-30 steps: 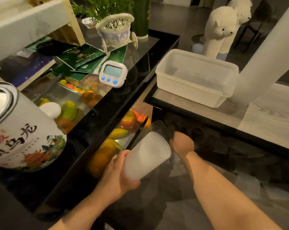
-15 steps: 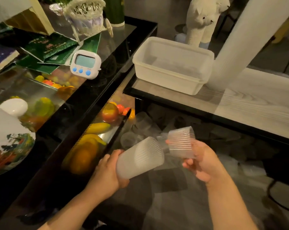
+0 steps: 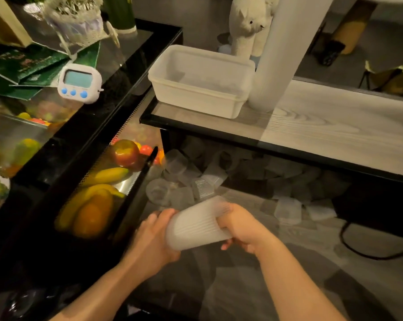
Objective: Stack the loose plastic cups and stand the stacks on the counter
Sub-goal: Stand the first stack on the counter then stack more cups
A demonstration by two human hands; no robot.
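Both hands closed on one ribbed, frosted stack of cups point(image 3: 197, 224), held tilted low over the grey floor. Left hand point(image 3: 154, 237) wrapped around the lower, narrower end; right hand point(image 3: 241, 225) gripping the upper, wider end, fingers curled at the mouth. Whether the right hand presses a separate cup into the stack: cannot tell, blurred there.

Just beyond the hands, loose clear cups point(image 3: 172, 179) scattered on the floor under the edge of the wood-grain table point(image 3: 334, 128), some on their sides, more of them dim in the shadow farther right. On that table, an empty translucent tub point(image 3: 195, 98) near the left end, touching or just beside a white pillar point(image 3: 279, 49).

To the left, a black glass table point(image 3: 117, 72) carrying a white timer with blue buttons point(image 3: 79, 82), green packets point(image 3: 26, 66) and a wicker basket cart point(image 3: 75, 17). Below its glass, fruit point(image 3: 124, 154): an apple, bananas, an orange piece. Behind the tub, a plush animal point(image 3: 249, 26) standing on the floor.
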